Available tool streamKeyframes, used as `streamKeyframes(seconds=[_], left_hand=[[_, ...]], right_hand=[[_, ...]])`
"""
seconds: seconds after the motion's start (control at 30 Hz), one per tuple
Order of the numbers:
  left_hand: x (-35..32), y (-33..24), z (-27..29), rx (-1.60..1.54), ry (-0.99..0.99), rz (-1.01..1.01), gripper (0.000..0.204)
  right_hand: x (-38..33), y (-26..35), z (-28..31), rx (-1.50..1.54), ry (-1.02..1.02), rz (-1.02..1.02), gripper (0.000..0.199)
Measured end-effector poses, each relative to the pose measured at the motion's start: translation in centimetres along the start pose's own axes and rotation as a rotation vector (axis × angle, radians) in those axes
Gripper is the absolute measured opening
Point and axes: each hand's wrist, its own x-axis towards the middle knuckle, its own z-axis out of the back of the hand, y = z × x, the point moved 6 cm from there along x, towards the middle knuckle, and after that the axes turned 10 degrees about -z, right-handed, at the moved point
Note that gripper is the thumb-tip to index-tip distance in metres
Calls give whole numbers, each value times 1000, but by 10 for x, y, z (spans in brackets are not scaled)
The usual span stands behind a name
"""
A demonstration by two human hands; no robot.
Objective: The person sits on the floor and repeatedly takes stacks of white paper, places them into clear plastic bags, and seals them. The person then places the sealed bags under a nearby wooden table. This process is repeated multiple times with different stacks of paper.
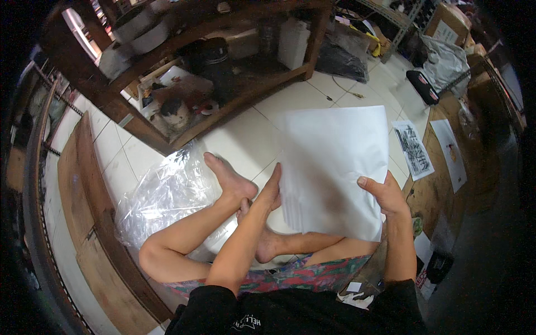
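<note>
A stack of large white sheets (335, 162), slightly see-through and glossy, is held up over my crossed legs. Several layered edges show at its lower left; whether they are paper or plastic I cannot tell. My right hand (386, 192) grips the stack's right edge, thumb on top and fingers hidden beneath. Along the opposite edge, my left hand (273, 188) is held upright and flat, its fingers stretched out and its palm side against or very near the sheets. To the left of my legs, a crumpled clear plastic bag (167, 195) lies on the floor.
A dark wooden shelf (223, 120) holding assorted items stands ahead. Two printed sheets, one black and white (413, 149) and one mostly white (448, 153), lie at the right near a black pouch (422, 86). Wooden boards (84, 184) lie at the left on white tiles.
</note>
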Motion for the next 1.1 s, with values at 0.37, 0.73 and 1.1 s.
streamKeyframes(seconds=[0.37,0.73,1.1], left_hand=[[-67,-21,17,249,-122,-75,59],[-66,13,-1,-65,-1,-15,55],[-63,-32,9,234,-100,-181,55]], right_hand=[[25,-52,-35,-198,72,-211,56],[6,-20,-28,-281,123,-279,59],[54,-52,-26,-72,198,-275,53]])
